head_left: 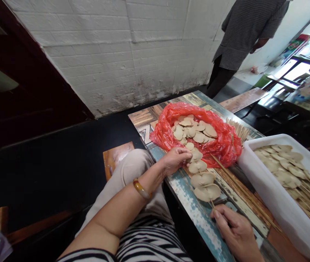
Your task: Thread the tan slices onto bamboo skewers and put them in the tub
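My right hand (232, 229) is closed on the lower end of a thin wooden skewer (212, 204). Several flat, beige, round slices (207, 192) are threaded along it, and it slants up and away over the table edge. Near its far end, my left hand (177, 159) pinches one of the upper slices between thumb and fingers. Just beyond lies an open red plastic bag (165, 120) holding a heap of loose beige slices (191, 129). The skewer's tip is hidden behind the slices.
A white plastic tub (255, 174) at the right holds filled skewers (291, 167). Bare skewers (236, 183) lie on the patterned table (187, 203), and a bundle of sticks (238, 129) sits behind the bag. A person (249, 36) stands by the white wall (103, 47). A wooden stool (116, 156) is left of my knee.
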### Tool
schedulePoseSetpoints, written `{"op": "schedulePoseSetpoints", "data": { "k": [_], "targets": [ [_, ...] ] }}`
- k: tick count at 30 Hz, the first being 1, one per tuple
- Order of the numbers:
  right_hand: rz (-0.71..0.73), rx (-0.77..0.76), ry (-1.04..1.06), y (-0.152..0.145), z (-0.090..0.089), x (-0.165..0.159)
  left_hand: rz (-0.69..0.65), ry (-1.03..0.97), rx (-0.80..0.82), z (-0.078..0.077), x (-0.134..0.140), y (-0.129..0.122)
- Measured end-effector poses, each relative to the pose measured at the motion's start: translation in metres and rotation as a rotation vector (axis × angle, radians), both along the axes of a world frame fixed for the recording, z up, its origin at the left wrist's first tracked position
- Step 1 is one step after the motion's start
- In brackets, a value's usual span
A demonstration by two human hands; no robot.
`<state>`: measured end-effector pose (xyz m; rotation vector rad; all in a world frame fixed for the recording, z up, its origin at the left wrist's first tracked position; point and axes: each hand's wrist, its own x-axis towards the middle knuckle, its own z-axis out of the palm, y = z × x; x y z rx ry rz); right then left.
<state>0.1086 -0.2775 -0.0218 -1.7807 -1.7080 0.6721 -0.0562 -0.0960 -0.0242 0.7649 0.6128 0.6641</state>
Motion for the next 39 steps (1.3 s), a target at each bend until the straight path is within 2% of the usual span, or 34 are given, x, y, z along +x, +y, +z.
{"op": "schedulePoseSetpoints", "data": {
  "k": [14, 20, 26, 39],
  "targets": [
    [0.001, 0.027, -0.042, 0.000, -0.001, -0.002, -0.024, 0.008, -0.006, -0.003, -0.001, 0.000],
    [-0.036, 0.058, -0.050, 0.001, 0.000, -0.005, 0.023, 0.082, 0.115, -0.004, 0.003, -0.003],
    [-0.038, 0.007, 0.001, 0.001, 0.003, -0.004, 0.079, 0.131, 0.258, -0.008, 0.006, -0.006],
    [-0.044, -0.039, 0.025, 0.000, 0.003, -0.002, 0.145, 0.223, 0.321, 0.002, 0.009, -0.011]
  ]
}}
